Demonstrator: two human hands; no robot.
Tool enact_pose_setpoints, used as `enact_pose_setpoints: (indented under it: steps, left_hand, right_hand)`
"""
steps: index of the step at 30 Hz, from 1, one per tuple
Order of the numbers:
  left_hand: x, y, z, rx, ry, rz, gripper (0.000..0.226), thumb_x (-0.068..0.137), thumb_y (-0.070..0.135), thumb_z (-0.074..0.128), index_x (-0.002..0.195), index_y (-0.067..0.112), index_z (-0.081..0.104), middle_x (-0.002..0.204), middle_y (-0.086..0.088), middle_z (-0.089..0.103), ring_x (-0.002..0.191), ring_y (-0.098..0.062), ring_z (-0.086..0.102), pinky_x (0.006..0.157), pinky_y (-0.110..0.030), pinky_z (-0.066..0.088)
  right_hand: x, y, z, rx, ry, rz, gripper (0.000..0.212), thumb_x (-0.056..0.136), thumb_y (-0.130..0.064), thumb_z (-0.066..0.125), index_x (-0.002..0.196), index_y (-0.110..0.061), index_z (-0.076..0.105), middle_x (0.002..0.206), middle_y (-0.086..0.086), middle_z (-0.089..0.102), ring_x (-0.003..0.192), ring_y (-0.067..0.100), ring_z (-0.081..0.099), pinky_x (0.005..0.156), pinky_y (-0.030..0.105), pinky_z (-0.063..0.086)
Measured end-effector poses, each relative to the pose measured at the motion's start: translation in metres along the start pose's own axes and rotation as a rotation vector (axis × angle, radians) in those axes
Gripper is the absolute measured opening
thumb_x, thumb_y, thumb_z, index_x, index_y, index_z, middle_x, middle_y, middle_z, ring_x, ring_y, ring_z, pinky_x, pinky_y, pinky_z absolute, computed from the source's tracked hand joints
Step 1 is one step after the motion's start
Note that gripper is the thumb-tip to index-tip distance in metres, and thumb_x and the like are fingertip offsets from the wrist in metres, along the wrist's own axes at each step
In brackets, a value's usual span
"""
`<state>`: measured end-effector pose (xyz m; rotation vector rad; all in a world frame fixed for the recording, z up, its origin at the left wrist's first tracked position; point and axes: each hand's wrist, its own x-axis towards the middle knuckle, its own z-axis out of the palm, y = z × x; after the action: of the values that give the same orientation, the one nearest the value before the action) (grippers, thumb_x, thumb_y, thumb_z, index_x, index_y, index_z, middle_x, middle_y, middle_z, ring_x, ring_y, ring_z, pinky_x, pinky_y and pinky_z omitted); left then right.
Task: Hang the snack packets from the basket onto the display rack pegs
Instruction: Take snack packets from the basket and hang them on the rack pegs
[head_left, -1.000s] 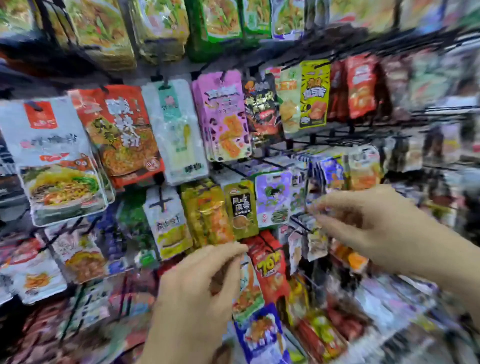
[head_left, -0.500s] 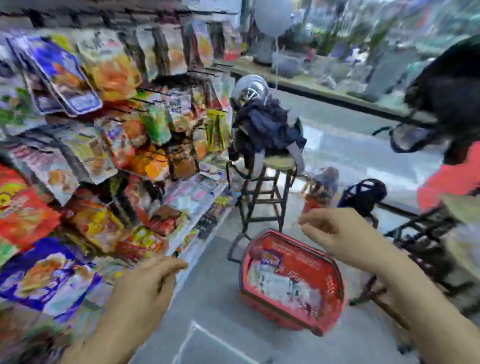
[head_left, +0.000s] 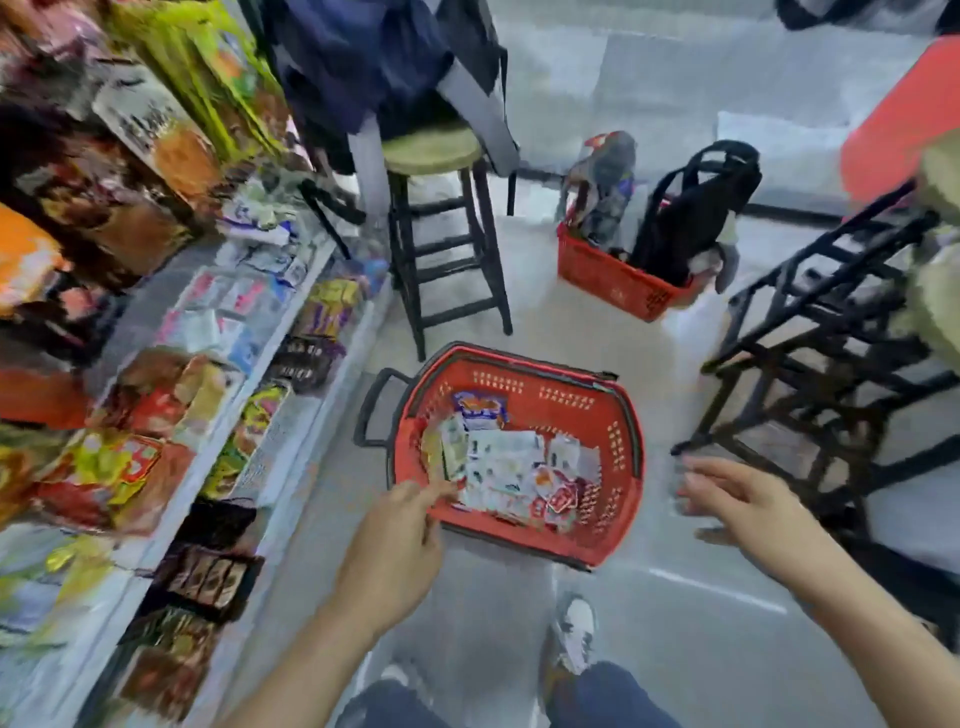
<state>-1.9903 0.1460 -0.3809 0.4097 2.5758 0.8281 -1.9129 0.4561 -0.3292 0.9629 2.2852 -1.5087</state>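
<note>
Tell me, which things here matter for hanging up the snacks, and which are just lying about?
For the job: the near red basket, the snack packets in it, the display rack, the left hand and right hand.
Just lying about: the stool with a dark jacket, the far red basket holding a black backpack, the black frame on the right.

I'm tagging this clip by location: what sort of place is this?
Probably a small shop aisle: a display rack crowded with hanging snack packets on the left, a red shopping basket holding more on the floor, and a second red basket beyond.
</note>
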Motion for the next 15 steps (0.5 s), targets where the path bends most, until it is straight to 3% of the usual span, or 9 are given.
enact_pose_setpoints:
  steps: [3, 7, 10, 12, 13, 15]
  left_hand:
    - [0.071, -0.04, 0.065, 0.004, -0.082, -0.049, 0.042, 0.081, 0.0, 0.06, 0.117, 0.022, 0.066, 0.114, 0.0, 0.062, 0.108, -0.019, 0.06, 0.095, -0.032, 0.046]
    - [0.181, -0.113, 0.173, 0.05, -0.18, -0.045, 0.032, 0.085, 0.005, 0.061, 0.113, 0.02, 0.067, 0.103, -0.002, 0.064, 0.1, -0.023, 0.062, 0.087, -0.032, 0.047]
    - [0.255, -0.168, 0.245, 0.209, -0.242, 0.031, 0.032, 0.088, 0.014, 0.059, 0.119, 0.022, 0.063, 0.119, -0.004, 0.062, 0.112, -0.023, 0.056, 0.092, -0.035, 0.046]
    - [0.297, -0.195, 0.282, 0.319, -0.315, 0.072, 0.032, 0.091, 0.018, 0.057, 0.122, 0.022, 0.06, 0.124, -0.003, 0.06, 0.114, -0.022, 0.055, 0.09, -0.03, 0.044]
    - [0.315, -0.204, 0.297, 0.363, -0.387, 0.08, 0.031, 0.091, 0.02, 0.057, 0.122, 0.023, 0.06, 0.124, -0.001, 0.061, 0.111, -0.02, 0.057, 0.085, -0.027, 0.043]
    - [0.342, -0.217, 0.324, 0.439, -0.534, 0.096, 0.028, 0.091, 0.025, 0.06, 0.119, 0.023, 0.061, 0.114, 0.002, 0.065, 0.096, -0.017, 0.062, 0.076, -0.024, 0.043]
  right_hand:
    - [0.082, 0.053, 0.046, 0.162, -0.061, 0.167, 0.024, 0.1, -0.023, 0.05, 0.117, -0.013, 0.064, 0.106, 0.008, 0.07, 0.095, 0.022, 0.065, 0.083, 0.04, 0.052]
    - [0.207, 0.134, 0.125, 0.357, -0.089, 0.331, 0.026, 0.099, -0.032, 0.052, 0.12, -0.018, 0.06, 0.104, 0.003, 0.067, 0.086, 0.016, 0.063, 0.074, 0.034, 0.049]
    - [0.296, 0.198, 0.182, 0.278, -0.132, 0.349, 0.033, 0.098, -0.039, 0.05, 0.124, -0.02, 0.057, 0.113, 0.002, 0.062, 0.101, 0.018, 0.063, 0.086, 0.038, 0.05]
    - [0.343, 0.234, 0.211, 0.149, -0.176, 0.34, 0.033, 0.099, -0.041, 0.046, 0.121, -0.018, 0.054, 0.116, 0.002, 0.059, 0.102, 0.018, 0.059, 0.092, 0.04, 0.047]
    - [0.361, 0.25, 0.223, 0.069, -0.183, 0.349, 0.031, 0.1, -0.041, 0.043, 0.12, -0.019, 0.052, 0.123, 0.005, 0.057, 0.106, 0.02, 0.056, 0.092, 0.039, 0.044]
    - [0.394, 0.279, 0.243, -0.115, -0.221, 0.373, 0.047, 0.102, -0.046, 0.034, 0.137, -0.016, 0.046, 0.146, 0.013, 0.045, 0.128, 0.03, 0.047, 0.098, 0.039, 0.039]
